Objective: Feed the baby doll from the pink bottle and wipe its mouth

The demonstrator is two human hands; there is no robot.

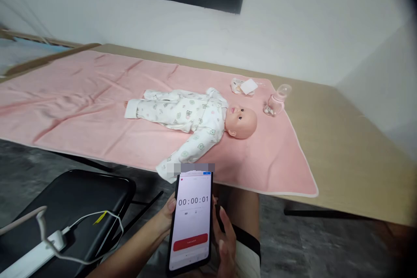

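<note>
Both of my hands are around a smartphone point(191, 213), held upright above my lap with its lit screen towards me. The screen reads 00:00:01 and has a red bar low down. My left hand point(167, 212) grips the phone's left edge, its thumb along the side. On the right edge, the curled fingers of my right hand point(224, 236) rest against it; part of this hand is hidden behind the phone. Just beyond, a baby doll point(243, 122) lies on its back in white patterned clothes point(192, 115), one sleeve reaching towards the phone.
A pink blanket point(130, 137) covers much of the wooden table point(345, 139). Near the doll's head are a baby bottle point(275, 102) and a small packet point(241, 87) with a white card. At lower left, a black chair point(107, 186) bears a white power strip point(42, 254) and cables.
</note>
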